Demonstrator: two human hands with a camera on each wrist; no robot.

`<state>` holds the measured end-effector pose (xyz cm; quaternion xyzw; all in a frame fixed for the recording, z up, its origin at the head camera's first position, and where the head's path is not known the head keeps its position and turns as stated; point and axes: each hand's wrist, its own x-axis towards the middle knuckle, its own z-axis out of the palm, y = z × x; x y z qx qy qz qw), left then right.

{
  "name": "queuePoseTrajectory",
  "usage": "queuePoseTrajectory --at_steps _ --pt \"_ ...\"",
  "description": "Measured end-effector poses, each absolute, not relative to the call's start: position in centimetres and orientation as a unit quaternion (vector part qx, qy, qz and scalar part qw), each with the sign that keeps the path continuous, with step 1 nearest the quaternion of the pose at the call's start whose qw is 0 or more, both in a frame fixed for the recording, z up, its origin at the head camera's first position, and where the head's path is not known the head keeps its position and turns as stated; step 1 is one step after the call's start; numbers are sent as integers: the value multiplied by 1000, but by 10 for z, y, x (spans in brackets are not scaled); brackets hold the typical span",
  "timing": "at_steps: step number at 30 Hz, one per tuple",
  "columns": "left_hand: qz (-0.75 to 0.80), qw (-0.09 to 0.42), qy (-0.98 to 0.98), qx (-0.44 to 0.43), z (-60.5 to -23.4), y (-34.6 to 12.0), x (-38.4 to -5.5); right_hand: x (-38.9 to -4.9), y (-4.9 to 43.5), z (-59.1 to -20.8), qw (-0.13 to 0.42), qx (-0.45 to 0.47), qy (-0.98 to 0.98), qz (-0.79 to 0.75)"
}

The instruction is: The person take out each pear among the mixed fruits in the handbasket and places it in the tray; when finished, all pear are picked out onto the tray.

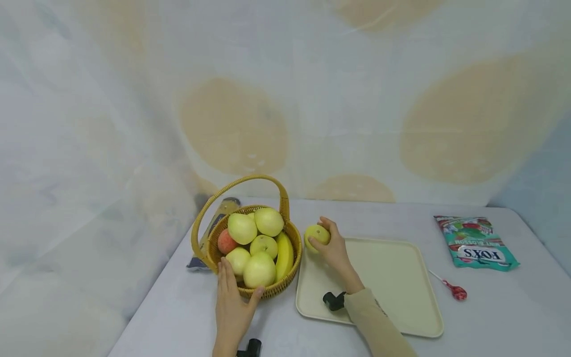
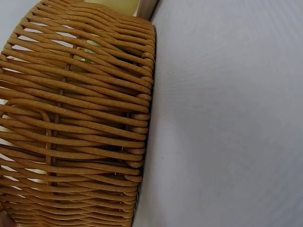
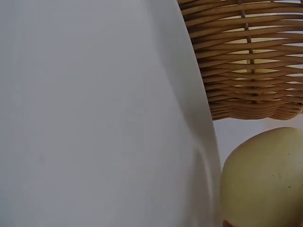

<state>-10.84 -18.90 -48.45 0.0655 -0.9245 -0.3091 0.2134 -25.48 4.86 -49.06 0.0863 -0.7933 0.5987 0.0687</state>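
A wicker basket (image 1: 295, 258) with a tall arched handle holds pale green apples (image 1: 259, 270), a yellow-green citrus fruit (image 1: 263, 245), a banana (image 1: 284, 255) and a reddish peach-like fruit (image 1: 226, 242). My left hand (image 1: 233, 307) rests against its near left side, fingers straight and thumb spread along the front. Just right of the basket, my right hand (image 1: 335, 250) holds another yellow-green citrus fruit (image 1: 315, 233) between thumb and fingers, over the tray's far left corner. The right wrist view shows this fruit (image 3: 260, 179) close to the tray edge, beside the basket's woven wall (image 3: 251, 61).
A cream tray (image 1: 388, 277) lies under my right forearm. Farther right are a wrapped red lollipop (image 1: 458, 292) and a green-and-red FOX'S candy bag (image 1: 479, 245). A dark blue and tan packet (image 1: 199, 263) lies partly hidden behind the basket. A draped cloth (image 1: 339, 124) hangs behind the table.
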Motion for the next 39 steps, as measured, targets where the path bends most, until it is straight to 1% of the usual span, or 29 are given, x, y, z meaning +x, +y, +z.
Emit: queuePoseTrajectory --at_steps 7,12,14,16,23,27,30,32,37,39 --pt "-305 215 -925 67 -484 -189 -106 -257 47 -500 38 82 -812 576" --pt "-301 215 -927 66 -484 -189 -107 -259 49 -500 9 95 -833 546" --pt "-301 217 -926 65 -485 -189 -108 -259 49 -500 6 96 -834 543" --pt "-301 220 -926 63 -485 -189 -108 -258 50 -498 15 95 -832 546" --pt "-305 217 -925 63 -485 -190 -108 -250 46 -476 99 116 -797 584" --pt "-307 213 -925 63 -484 -190 -108 -243 38 -456 120 144 -769 612" --pt "-307 213 -925 61 -484 -190 -108 -237 30 -445 128 161 -757 620" --pt "-306 216 -925 60 -485 -190 -108 -227 24 -432 116 165 -752 628" --pt "-304 224 -924 57 -486 -189 -109 -218 12 -431 94 177 -741 640" --pt "-302 229 -924 55 -487 -189 -109 -221 7 -440 94 186 -737 642"
